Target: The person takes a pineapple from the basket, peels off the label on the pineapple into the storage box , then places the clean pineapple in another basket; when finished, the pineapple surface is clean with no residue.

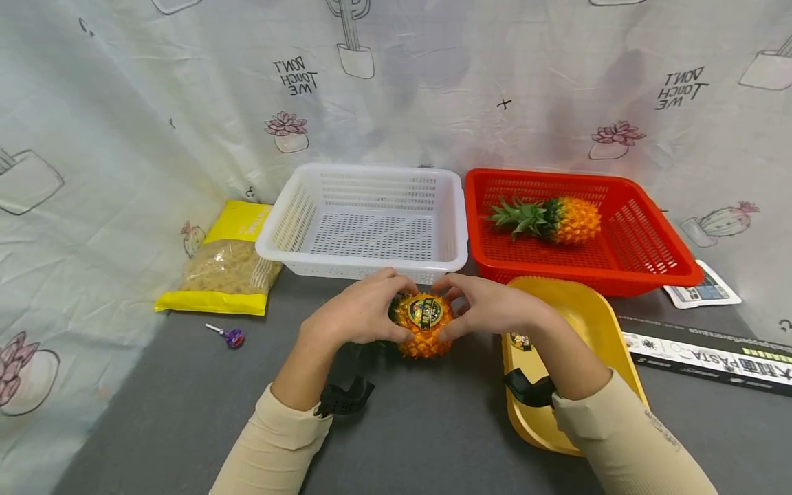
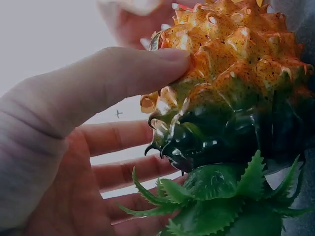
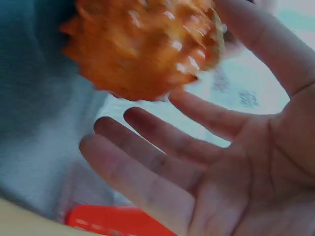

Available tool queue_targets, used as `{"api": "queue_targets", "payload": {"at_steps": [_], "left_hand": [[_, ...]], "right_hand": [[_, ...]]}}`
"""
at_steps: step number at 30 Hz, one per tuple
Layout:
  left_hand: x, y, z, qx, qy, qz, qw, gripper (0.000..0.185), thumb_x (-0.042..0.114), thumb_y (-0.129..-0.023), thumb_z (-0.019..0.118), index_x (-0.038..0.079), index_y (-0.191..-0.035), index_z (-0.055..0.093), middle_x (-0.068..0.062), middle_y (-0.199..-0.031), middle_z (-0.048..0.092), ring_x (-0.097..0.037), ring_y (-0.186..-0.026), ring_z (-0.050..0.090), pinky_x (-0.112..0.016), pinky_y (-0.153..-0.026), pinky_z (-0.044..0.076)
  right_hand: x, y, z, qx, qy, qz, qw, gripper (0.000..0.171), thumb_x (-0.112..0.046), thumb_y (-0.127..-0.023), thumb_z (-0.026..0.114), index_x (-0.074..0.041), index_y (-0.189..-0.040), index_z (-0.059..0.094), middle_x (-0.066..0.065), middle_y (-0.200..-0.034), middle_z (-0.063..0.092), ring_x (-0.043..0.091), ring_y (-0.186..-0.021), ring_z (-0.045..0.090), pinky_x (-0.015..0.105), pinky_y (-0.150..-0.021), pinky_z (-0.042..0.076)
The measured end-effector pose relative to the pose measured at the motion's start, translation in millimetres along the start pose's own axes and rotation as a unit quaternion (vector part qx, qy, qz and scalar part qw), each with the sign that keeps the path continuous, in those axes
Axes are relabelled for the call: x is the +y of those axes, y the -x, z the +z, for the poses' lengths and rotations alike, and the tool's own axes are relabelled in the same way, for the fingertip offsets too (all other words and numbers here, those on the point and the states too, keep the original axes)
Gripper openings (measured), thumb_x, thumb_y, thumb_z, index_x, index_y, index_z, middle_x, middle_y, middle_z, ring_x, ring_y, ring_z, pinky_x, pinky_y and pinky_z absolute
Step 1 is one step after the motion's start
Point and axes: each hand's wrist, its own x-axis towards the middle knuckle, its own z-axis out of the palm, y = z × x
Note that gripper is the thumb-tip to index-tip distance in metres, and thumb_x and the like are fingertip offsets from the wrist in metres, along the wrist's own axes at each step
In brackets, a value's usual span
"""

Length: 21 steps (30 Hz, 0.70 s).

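On the grey table [image 1: 155, 412] before a cactus-print curtain [image 1: 124, 103], both hands' fingers [image 1: 396, 285] grip a pineapple [image 1: 423, 330].

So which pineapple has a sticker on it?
The pineapple between both hands, in front of the white basket; the one in the red basket shows none.

1. We see the head view bright, evenly lit and sharp, bowed at its edges.
2. Our left wrist view is backlit, its foreground dim.
3. Our right wrist view is blurred throughout.
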Motion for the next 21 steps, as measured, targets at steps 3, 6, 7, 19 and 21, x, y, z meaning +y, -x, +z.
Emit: {"api": "queue_targets", "payload": {"at_steps": [3,6,7,19,21], "left_hand": [[0.4,-0.1,-0.7,-0.001,0.000,0.010,0.9999,0.063,0.030,-0.079,0.089,0.016,-0.134,0.063,-0.001,-0.133,0.057,-0.020,-0.114,0.057,-0.042,-0.100,0.051],[0.4,-0.3,-1.0,0.000,0.002,0.019,0.9998,0.062,0.028,-0.078,0.089,0.016,-0.133,0.064,-0.002,-0.132,0.058,-0.020,-0.113,0.058,-0.042,-0.100,0.051],[0.4,-0.1,-1.0,0.001,0.003,0.020,0.9998,0.061,0.027,-0.078,0.090,0.015,-0.132,0.064,-0.002,-0.131,0.058,-0.020,-0.113,0.058,-0.042,-0.099,0.051],[0.1,-0.5,0.4,0.005,-0.007,0.025,0.9997,0.062,0.027,-0.077,0.090,0.014,-0.132,0.064,-0.002,-0.131,0.059,-0.020,-0.114,0.058,-0.042,-0.101,0.051],[-0.2,-0.7,0.4,0.006,-0.007,0.028,0.9996,0.062,0.026,-0.077,0.090,0.014,-0.133,0.064,-0.003,-0.131,0.060,-0.020,-0.114,0.058,-0.042,-0.101,0.050]], "right_hand": [[-4.0,4.5,-3.5,0.057,0.014,-0.023,0.998,0.055,-0.029,-0.092,0.077,-0.006,-0.139,0.059,0.016,-0.132,0.066,0.031,-0.115,0.064,0.048,-0.097,0.055],[-9.2,5.2,-3.9,0.107,0.029,-0.044,0.993,0.034,-0.024,-0.095,0.073,-0.007,-0.124,0.070,0.009,-0.114,0.074,0.025,-0.101,0.067,0.041,-0.087,0.056],[-11.0,5.0,-3.5,0.115,0.033,-0.050,0.992,0.028,-0.023,-0.095,0.072,-0.007,-0.118,0.073,0.007,-0.108,0.074,0.023,-0.096,0.066,0.039,-0.083,0.055],[-16.7,-1.1,6.4,0.095,0.067,-0.038,0.993,0.016,-0.026,-0.091,0.079,-0.012,-0.098,0.077,0.001,-0.087,0.072,0.021,-0.080,0.060,0.031,-0.069,0.048],[-16.9,-2.2,7.1,0.094,0.071,-0.034,0.992,0.017,-0.026,-0.090,0.080,-0.012,-0.097,0.076,0.001,-0.086,0.071,0.021,-0.080,0.059,0.030,-0.068,0.049]]}}
